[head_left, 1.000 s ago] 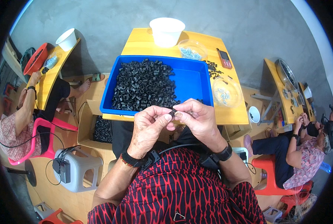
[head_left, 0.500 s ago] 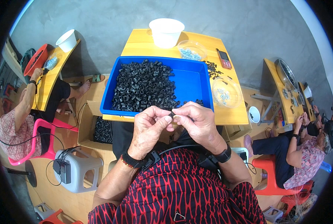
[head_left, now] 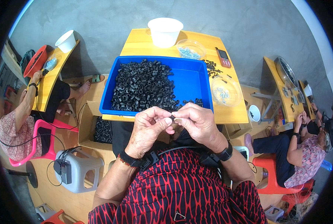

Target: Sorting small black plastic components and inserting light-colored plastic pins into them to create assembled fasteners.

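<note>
My left hand and my right hand meet in front of the tray's near edge, fingertips pinched together. Between them is a small black plastic part, mostly covered by the fingers. Just beyond lies a blue tray, its left side heaped with small black plastic parts. A few more black parts lie at the tray's near right, partly behind my right hand. To the right of the tray stands a clear round dish of small silvery pieces, which look like screws.
On the yellow table are a white tub, another clear bowl of silvery pieces, loose black parts and a mobile phone. A cardboard box stands on the floor. People work at tables on both sides.
Both my hands stay pinched together at nearly the same spot, with only slight finger movement. The person on the left has moved a hand slightly.
</note>
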A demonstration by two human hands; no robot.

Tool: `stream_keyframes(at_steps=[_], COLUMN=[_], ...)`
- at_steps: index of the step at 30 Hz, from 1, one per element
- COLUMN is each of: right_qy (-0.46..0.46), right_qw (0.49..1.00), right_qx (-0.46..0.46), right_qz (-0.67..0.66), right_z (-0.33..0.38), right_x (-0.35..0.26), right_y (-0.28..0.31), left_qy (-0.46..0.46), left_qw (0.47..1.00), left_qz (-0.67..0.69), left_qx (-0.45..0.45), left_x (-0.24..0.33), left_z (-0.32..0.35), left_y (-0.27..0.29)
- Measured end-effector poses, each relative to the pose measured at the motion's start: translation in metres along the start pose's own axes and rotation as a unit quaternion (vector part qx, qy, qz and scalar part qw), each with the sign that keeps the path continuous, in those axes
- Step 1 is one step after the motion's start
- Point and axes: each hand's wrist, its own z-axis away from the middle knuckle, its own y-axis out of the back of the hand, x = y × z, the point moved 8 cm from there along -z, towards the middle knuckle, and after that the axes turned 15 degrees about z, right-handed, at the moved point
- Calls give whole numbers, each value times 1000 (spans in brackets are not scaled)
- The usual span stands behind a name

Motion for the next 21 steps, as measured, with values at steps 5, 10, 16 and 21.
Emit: stream_keyframes(at_steps=[5,10,16,21], right_qy=[-27,-16,-13,-24], right_qw=[999,999,1000,999], right_qx=[16,17,0,-26], right_qz=[-29,-29,-4,-23], right_z=[4,1,1,-4], right_x=[7,6,2,3], right_y=[-4,-4,-4,-2], left_qy=[-14,-8,11,-1], left_qw=[999,999,998,999], left_qz=[24,24,46,28], left_qx=[20,30,33,33], left_x=[-2,-4,-2,-3], left_z=[1,1,0,0], left_y=[-1,2,0,1])
